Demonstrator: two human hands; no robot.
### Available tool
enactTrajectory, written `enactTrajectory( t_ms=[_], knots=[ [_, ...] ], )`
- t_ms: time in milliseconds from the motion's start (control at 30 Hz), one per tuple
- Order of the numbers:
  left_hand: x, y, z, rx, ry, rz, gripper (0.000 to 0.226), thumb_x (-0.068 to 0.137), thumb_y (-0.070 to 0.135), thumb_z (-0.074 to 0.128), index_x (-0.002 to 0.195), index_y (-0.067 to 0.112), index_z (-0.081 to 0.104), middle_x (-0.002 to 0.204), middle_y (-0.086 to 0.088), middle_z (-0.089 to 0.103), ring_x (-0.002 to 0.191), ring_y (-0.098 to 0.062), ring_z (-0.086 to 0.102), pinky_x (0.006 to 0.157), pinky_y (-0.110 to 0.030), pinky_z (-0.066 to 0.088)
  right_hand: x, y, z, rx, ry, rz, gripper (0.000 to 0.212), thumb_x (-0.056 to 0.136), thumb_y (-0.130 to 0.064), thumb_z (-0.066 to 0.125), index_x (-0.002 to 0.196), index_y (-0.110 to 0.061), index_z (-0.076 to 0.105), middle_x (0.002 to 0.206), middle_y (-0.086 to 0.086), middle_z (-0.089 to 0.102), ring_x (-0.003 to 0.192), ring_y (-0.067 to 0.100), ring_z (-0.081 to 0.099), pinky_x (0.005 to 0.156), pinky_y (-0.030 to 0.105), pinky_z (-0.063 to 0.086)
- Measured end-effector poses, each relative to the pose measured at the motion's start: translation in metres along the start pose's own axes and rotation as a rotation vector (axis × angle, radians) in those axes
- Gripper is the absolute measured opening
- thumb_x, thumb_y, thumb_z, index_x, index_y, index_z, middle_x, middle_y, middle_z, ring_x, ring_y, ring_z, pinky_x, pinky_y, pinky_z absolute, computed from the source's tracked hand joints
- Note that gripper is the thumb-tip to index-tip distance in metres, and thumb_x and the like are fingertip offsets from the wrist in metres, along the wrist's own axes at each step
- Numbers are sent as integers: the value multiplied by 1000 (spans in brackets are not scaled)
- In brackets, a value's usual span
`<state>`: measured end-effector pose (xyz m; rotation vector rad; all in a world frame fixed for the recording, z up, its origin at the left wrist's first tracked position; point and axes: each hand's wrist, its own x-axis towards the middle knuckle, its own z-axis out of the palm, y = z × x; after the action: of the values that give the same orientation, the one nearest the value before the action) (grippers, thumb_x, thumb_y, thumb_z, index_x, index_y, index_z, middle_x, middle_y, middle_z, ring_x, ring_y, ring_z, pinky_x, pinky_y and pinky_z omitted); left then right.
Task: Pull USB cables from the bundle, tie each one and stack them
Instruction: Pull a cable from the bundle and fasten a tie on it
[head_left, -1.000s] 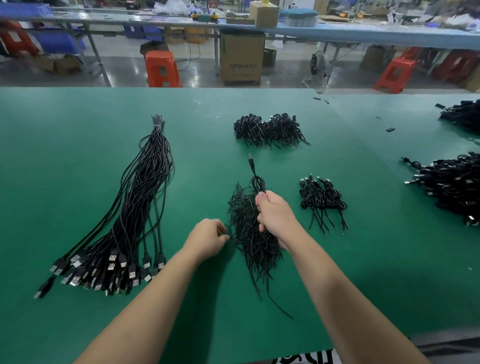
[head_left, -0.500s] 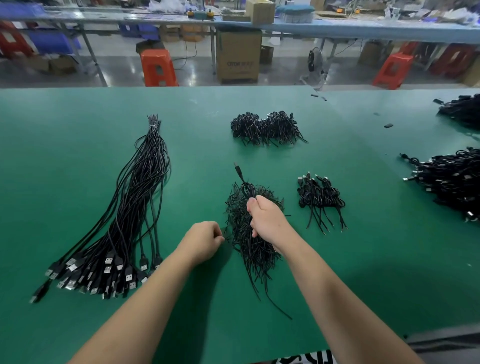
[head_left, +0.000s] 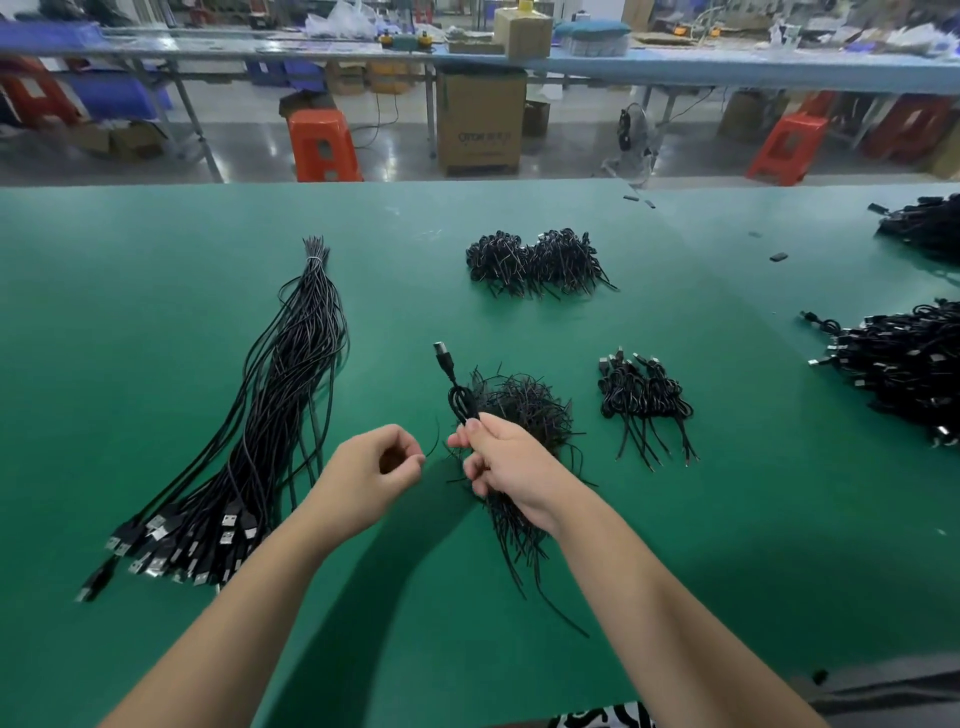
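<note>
My left hand (head_left: 371, 470) pinches a thin black tie wire (head_left: 434, 441). My right hand (head_left: 511, 467) grips a coiled USB cable (head_left: 457, 395) above the tie pile (head_left: 524, 410). The untied bundle (head_left: 270, 415) lies left; tied cables (head_left: 641, 400) are stacked right, more (head_left: 535, 262) farther back.

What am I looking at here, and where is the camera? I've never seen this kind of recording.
No machine: a person wears a camera on the head, looking down at two bare hands over a green table. The right hand grips a folded black USB cable above a heap of thin black tie wires. The left hand pinches one thin wire. Left lies a long bundle of straight black USB cables; right, a small stack of tied cables.
</note>
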<state>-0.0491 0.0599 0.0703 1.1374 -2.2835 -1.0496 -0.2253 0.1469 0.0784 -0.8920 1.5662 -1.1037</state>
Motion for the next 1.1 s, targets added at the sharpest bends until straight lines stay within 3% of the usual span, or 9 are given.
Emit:
enactTrajectory(
  t_ms=[133, 267, 467, 700, 767, 867, 967, 1033, 1100],
  knots=[
    [-10, 17, -3, -224, -67, 10, 16, 92, 12, 66, 77, 15, 62, 56, 3, 62, 47, -3, 47, 47, -14, 36, 2, -4, 13, 398, -91, -1, 30, 109, -21, 39, 87, -10, 55, 104, 8, 66, 64, 10, 51, 58, 26, 41],
    [-12, 18, -4, -304, -103, -63, 12, 91, 10, 66, 79, 9, 63, 61, -9, 68, 53, -16, 51, 53, -25, 40, 2, -8, 16, 482, -69, -53, 30, 109, -17, 38, 86, -8, 54, 91, 6, 63, 65, 13, 52, 60, 27, 44],
    [-13, 10, -1, -496, -123, -125, 17, 96, 13, 64, 84, 1, 67, 67, -15, 65, 56, -22, 53, 54, -27, 44, -4, -7, 16, 199, -57, -150, 33, 110, -18, 34, 86, -8, 54, 80, 6, 55, 69, 14, 53, 75, 31, 46],
    [-9, 8, 1, -520, -123, -181, 17, 94, 15, 68, 78, 10, 73, 63, -6, 56, 54, -16, 46, 51, -22, 39, -10, -9, 15, -119, -45, -199, 30, 110, -23, 35, 93, -9, 55, 85, 3, 59, 76, 12, 58, 87, 33, 49],
    [-6, 8, 2, -487, -79, -209, 16, 93, 14, 68, 78, 9, 72, 57, -5, 57, 51, -15, 46, 50, -23, 38, -10, -10, 16, -189, -27, -213, 30, 110, -25, 34, 93, -13, 55, 94, 3, 61, 77, 10, 61, 85, 24, 48],
    [-1, 8, 4, -383, 180, -253, 16, 90, 17, 67, 74, 14, 69, 50, 4, 55, 46, -9, 45, 51, -24, 38, -7, -10, 14, -325, 0, -217, 31, 110, -31, 32, 91, -19, 54, 112, 6, 58, 81, 12, 65, 78, 17, 46],
    [4, 11, 1, -333, 397, -227, 18, 88, 20, 68, 70, 17, 67, 49, 11, 54, 47, -6, 43, 50, -25, 37, -7, -6, 15, -330, -118, -204, 30, 109, -33, 33, 88, -19, 51, 77, -3, 54, 59, 11, 50, 59, 29, 46],
    [4, 17, 1, -271, 399, -148, 22, 88, 22, 70, 67, 20, 64, 50, 14, 56, 45, -3, 42, 47, -18, 35, -7, -3, 19, -328, -145, -227, 28, 107, -34, 35, 83, -25, 47, 66, -8, 38, 53, 9, 35, 51, 29, 34],
    [1, 22, 2, -212, 357, -66, 23, 89, 25, 70, 68, 23, 63, 51, 17, 56, 45, -2, 43, 46, -14, 34, -5, -2, 23, -286, -138, -230, 28, 106, -34, 35, 82, -28, 48, 67, -7, 36, 53, 10, 31, 50, 30, 29]
  ],
)
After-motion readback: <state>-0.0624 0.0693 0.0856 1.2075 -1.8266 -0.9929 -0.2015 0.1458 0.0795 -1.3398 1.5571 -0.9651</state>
